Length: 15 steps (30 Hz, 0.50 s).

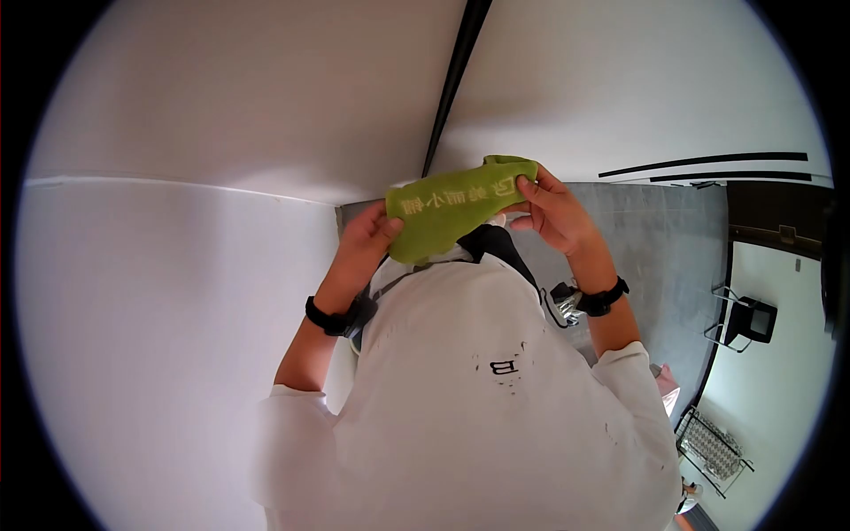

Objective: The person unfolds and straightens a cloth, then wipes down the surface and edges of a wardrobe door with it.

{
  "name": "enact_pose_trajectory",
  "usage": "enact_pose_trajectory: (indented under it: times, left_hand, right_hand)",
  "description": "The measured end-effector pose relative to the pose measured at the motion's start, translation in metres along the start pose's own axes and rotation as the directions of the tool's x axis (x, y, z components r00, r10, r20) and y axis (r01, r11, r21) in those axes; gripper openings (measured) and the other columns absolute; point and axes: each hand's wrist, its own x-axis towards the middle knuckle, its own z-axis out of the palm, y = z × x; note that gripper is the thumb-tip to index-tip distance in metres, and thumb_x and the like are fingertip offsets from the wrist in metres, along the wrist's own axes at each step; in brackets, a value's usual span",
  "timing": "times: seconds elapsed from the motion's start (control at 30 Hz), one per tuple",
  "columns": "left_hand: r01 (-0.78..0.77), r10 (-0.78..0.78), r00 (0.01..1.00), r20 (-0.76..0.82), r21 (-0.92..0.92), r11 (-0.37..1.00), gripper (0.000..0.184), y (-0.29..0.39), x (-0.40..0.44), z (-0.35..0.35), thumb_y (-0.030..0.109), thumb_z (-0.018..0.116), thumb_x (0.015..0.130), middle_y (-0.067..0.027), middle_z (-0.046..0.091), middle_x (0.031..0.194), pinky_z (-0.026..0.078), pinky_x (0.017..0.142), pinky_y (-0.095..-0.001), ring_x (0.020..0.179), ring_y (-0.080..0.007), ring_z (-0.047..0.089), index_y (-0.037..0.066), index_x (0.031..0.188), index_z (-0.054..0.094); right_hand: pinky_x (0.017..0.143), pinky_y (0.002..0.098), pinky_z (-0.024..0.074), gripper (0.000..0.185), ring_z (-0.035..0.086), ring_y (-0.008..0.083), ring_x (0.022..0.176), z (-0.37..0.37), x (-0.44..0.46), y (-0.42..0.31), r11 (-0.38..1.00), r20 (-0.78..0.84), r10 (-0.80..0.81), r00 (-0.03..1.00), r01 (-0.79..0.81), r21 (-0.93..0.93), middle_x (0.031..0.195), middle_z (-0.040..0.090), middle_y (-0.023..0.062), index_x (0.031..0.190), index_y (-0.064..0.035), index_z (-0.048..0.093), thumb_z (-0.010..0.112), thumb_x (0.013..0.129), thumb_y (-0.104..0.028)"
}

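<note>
A green cloth (452, 211) with pale printed characters is stretched between my two hands in front of my white shirt. My left hand (363, 245) pinches its left end, thumb on the near face. At the upper right end, my right hand (558, 215) grips the cloth between thumb and fingers, and its other fingers are partly spread. The cloth's lower edge hangs slanted, and a small fold stands up at its top right. Black straps circle both of my wrists.
White walls (159, 336) rise on the left and ahead, with a black strip (456, 80) between them. Grey floor (642, 239) lies to the right. Beyond it are a black chair (751, 319), a patterned item on a metal frame (711, 447) and something pink (667, 386).
</note>
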Motion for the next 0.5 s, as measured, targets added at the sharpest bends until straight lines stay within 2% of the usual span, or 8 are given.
enact_pose_trajectory:
  times: [0.07,0.17,0.2,0.27,0.3,0.37,0.43,0.5]
  left_hand:
    - [-0.115,0.127,0.992,-0.008,0.377,0.919,0.038,-0.007,0.006,-0.003,0.015,0.050,0.099,-0.0109,0.062,0.117,0.047,0.089,-0.0289,0.103,-0.0135,0.059,-0.002,0.133,0.044]
    - [-0.137,0.222,0.971,-0.087,0.561,0.817,0.033,-0.004,0.009,-0.005,0.014,0.047,0.099,-0.0102,0.065,0.106,0.049,0.084,-0.0283,0.096,-0.0126,0.061,0.001,0.130,0.046]
    - [-0.131,0.217,0.972,-0.089,0.558,0.820,0.033,0.007,0.008,0.003,0.014,0.047,0.099,-0.0102,0.065,0.106,0.049,0.084,-0.0283,0.096,-0.0126,0.061,0.001,0.130,0.046]
    - [0.170,-0.038,0.971,-0.235,0.575,0.800,0.029,0.035,0.003,0.021,0.013,0.045,0.100,-0.0090,0.064,0.094,0.050,0.082,-0.0263,0.086,-0.0114,0.062,0.001,0.126,0.046]
    - [0.173,-0.040,0.971,-0.237,0.574,0.800,0.029,0.035,0.002,0.022,0.013,0.045,0.100,-0.0090,0.064,0.094,0.050,0.082,-0.0263,0.086,-0.0114,0.062,0.001,0.126,0.046]
    - [-0.021,0.106,0.983,-0.151,0.481,0.876,0.024,0.032,0.000,0.022,0.010,0.045,0.100,-0.0049,0.060,0.104,0.050,0.070,-0.0214,0.099,-0.0089,0.058,0.001,0.122,0.047]
    - [-0.129,0.187,0.973,-0.134,0.355,0.926,0.024,0.023,0.001,0.025,0.011,0.046,0.100,-0.0057,0.059,0.105,0.050,0.071,-0.0230,0.099,-0.0094,0.057,0.001,0.122,0.046]
    - [-0.238,0.270,0.954,-0.130,0.219,0.946,0.024,0.014,0.001,0.021,0.012,0.046,0.100,-0.0065,0.058,0.107,0.050,0.072,-0.0245,0.100,-0.0099,0.056,0.002,0.121,0.045]
  right_hand:
    - [0.064,0.0239,0.0573,0.037,0.068,0.0180,0.089,-0.004,0.001,0.000,0.998,0.005,-0.041,0.999,0.041,-0.044,0.115,0.061,0.0091,0.130,-0.0051,0.047,0.056,0.097,-0.020]
    - [0.081,0.0306,0.0553,0.036,0.062,0.0170,0.104,0.005,0.001,-0.006,0.995,-0.031,-0.095,0.995,0.095,-0.022,0.116,0.060,0.0072,0.129,-0.0049,0.049,0.056,0.097,-0.022]
    - [0.086,0.0317,0.0524,0.035,0.059,0.0159,0.106,0.005,0.001,-0.008,0.991,-0.017,-0.127,0.992,0.126,-0.053,0.115,0.060,0.0065,0.127,-0.0045,0.050,0.056,0.097,-0.021]
    - [0.090,0.0327,0.0496,0.033,0.056,0.0148,0.109,0.005,0.000,-0.008,0.985,-0.002,-0.155,0.988,0.155,-0.081,0.114,0.060,0.0058,0.125,-0.0040,0.051,0.056,0.097,-0.020]
    - [0.090,0.0319,0.0483,0.031,0.056,0.0145,0.107,0.004,0.000,-0.006,0.941,-0.023,-0.279,0.960,0.268,-0.208,0.114,0.060,0.0056,0.123,-0.0032,0.052,0.058,0.095,-0.017]
    - [0.089,0.0311,0.0470,0.030,0.056,0.0142,0.105,0.002,-0.007,-0.001,0.868,-0.024,-0.398,0.917,0.368,-0.334,0.113,0.059,0.0053,0.120,-0.0023,0.053,0.060,0.094,-0.015]
    - [0.089,0.0309,0.0449,0.031,0.056,0.0145,0.104,0.002,-0.019,0.001,0.678,0.111,-0.586,0.803,0.560,-0.476,0.111,0.060,0.0070,0.113,-0.0012,0.054,0.067,0.088,-0.013]
    - [0.089,0.0315,0.0448,0.032,0.056,0.0149,0.104,0.013,-0.021,-0.006,0.657,0.228,-0.618,0.753,0.653,-0.376,0.111,0.060,0.0085,0.110,-0.0010,0.054,0.070,0.086,-0.015]
